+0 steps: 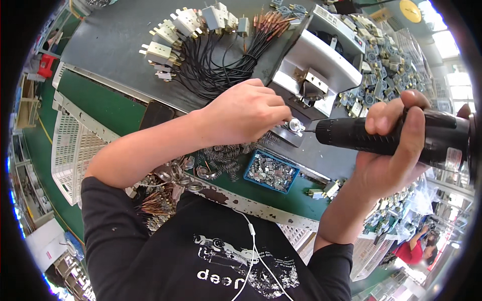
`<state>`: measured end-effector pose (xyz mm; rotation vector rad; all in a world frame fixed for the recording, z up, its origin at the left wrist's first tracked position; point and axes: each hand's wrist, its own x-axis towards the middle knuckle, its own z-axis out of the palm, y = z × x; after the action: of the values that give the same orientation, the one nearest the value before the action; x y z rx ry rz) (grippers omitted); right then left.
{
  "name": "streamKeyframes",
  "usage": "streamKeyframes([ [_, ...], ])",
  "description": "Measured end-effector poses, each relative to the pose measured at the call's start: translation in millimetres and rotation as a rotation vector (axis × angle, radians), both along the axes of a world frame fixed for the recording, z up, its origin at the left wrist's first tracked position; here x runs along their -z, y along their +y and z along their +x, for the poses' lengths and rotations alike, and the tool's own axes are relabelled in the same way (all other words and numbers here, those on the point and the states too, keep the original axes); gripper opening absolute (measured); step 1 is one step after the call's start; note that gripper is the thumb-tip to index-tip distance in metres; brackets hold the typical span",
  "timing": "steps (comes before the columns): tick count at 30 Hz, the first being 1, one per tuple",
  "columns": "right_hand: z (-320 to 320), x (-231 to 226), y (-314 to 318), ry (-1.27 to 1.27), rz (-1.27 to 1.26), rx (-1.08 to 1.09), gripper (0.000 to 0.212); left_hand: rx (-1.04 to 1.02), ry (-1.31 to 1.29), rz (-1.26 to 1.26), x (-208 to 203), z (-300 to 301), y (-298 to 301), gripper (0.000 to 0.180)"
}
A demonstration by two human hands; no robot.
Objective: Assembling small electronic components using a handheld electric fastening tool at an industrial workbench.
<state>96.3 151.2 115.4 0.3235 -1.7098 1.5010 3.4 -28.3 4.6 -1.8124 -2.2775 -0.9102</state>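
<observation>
My right hand (396, 145) is wrapped around a thick black electric screwdriver (354, 134), which lies nearly level and points left. Its thin bit reaches a small, shiny metal part (296, 125) on a metal block (289, 135) at the bench edge. My left hand (251, 111) is closed, with its fingertips pinching at the left side of this part; the thumb is mostly hidden. Just beyond stands a grey metal machine (321, 60) with a plug-like piece (315, 80) at its front. Black cables (216, 65) with white plug housings (186, 22) lie behind my left hand.
A blue tray (272, 171) of small metal pieces sits near my body, beside loose springs (226, 158) and metal rings (175, 173). Many plug parts (384, 70) are heaped at the right. White plastic crates (75, 145) stand left. Another person (411, 251) is far right.
</observation>
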Motion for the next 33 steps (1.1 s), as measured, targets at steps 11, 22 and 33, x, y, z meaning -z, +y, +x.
streamKeyframes([
  [11,-2.7,5.4,6.3,-0.102,-0.122,0.04,0.064,-0.037,0.127,0.026,15.3,4.1,11.7,0.01],
  [22,-2.1,14.5,0.0,-0.227,-0.049,0.121,0.068,-0.042,0.036,0.02,21.5,5.1,14.7,0.015],
  [33,-27.7,39.9,-9.6,-0.08,-0.084,0.004,0.089,0.014,-0.138,0.055,32.5,0.0,13.7,0.012],
])
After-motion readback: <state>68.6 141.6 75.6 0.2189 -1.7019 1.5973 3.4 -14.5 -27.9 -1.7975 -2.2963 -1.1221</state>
